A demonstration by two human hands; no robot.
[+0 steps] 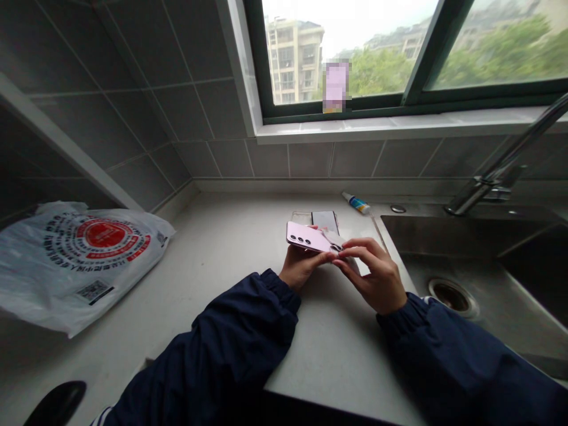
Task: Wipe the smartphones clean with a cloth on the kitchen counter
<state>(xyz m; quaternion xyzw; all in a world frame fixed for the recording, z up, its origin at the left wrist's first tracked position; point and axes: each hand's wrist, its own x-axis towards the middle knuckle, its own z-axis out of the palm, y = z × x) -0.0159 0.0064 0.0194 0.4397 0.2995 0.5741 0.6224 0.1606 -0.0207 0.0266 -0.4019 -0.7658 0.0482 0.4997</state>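
Note:
A pink phone (304, 235), its back with three camera lenses facing up, is held over the counter in my left hand (302, 269). My left fingers are wrapped round its underside, the thumb along the near edge. At the phone's right end, my right hand (375, 273) pinches a pale, crumpled wipe-like sheet (332, 238) against it; the sheet's exact material is unclear. Behind the phone lies a flat dark-edged rectangle with a pale face (325, 220), partly hidden. Beside that is a clear, case-like piece (301, 216).
A white plastic bag (84, 260) with red print sits at the left of the white counter (231, 236). A small tube (356, 202) lies near the back wall. On the right are a steel sink (497, 278) and a faucet (477, 189). A window (373, 53) is ahead.

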